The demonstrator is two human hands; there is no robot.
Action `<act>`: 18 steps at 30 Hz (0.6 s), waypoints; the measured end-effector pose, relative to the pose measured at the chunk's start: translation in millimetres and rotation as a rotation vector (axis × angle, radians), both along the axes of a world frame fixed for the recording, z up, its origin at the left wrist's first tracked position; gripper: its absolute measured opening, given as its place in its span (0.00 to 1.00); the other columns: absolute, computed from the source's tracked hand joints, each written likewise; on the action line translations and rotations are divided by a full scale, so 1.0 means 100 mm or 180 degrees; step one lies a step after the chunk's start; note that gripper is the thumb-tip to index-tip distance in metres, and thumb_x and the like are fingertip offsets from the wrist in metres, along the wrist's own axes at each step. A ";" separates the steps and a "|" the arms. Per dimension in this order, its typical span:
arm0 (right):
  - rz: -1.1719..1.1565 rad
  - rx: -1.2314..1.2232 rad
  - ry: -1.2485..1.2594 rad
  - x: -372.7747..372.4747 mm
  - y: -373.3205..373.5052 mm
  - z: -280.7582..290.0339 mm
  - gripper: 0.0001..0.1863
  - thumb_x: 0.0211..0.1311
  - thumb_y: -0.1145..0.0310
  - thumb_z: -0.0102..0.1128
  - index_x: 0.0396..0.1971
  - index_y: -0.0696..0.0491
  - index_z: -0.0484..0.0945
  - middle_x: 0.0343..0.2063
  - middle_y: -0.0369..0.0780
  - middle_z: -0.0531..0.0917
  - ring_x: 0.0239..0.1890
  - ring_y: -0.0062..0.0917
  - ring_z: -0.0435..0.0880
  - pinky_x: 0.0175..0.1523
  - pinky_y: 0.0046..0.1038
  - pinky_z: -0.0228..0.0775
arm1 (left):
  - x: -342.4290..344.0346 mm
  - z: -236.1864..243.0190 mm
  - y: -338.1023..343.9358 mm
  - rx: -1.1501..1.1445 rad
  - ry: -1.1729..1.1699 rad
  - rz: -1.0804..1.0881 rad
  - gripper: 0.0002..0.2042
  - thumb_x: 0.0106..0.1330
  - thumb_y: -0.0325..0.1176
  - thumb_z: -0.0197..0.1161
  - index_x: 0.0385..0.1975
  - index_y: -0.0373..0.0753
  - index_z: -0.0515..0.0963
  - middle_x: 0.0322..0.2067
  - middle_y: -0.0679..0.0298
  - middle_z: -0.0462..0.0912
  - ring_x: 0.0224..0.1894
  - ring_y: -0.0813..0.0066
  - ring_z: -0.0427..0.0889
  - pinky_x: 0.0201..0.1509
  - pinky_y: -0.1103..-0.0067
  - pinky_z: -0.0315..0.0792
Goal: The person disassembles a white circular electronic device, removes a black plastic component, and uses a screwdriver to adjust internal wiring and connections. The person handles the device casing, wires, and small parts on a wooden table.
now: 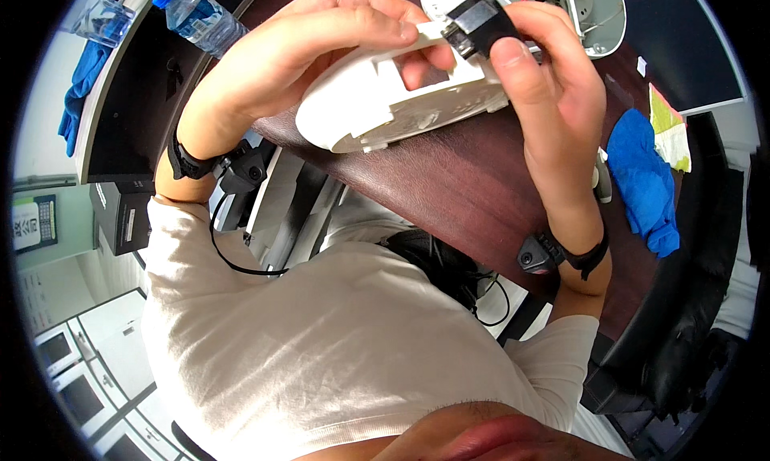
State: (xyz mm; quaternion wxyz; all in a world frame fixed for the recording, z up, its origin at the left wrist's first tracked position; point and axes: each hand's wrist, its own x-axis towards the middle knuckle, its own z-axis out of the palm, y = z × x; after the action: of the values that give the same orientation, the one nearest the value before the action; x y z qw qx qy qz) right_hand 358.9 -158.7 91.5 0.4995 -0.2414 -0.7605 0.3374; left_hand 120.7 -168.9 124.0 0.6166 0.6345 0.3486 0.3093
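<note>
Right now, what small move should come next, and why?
Perhaps turn the white shell slightly with the left hand: the black part in the right hand overlaps it in this view, hiding whether the two are joined.

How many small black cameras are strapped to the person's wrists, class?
2: left camera on the left wrist, right camera on the right wrist. Others might be hidden.
</note>
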 end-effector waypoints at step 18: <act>0.0523 -0.0970 0.0921 -0.04 0.00 -0.02 0.14 0.67 0.68 0.57 0.45 0.63 0.75 0.38 0.36 0.76 0.43 0.17 0.73 0.52 0.19 0.62 | -0.06 0.08 -0.11 0.0247 0.0105 0.0265 0.29 0.46 0.37 0.51 0.47 0.22 0.75 0.36 0.54 0.82 0.37 0.73 0.79 0.42 0.86 0.73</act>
State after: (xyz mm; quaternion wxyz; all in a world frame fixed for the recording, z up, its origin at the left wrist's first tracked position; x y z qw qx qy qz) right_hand 354.7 -159.0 89.1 0.5321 -0.2004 -0.6382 0.5191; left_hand 114.4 -180.0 132.0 0.5723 0.6479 0.3726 0.3375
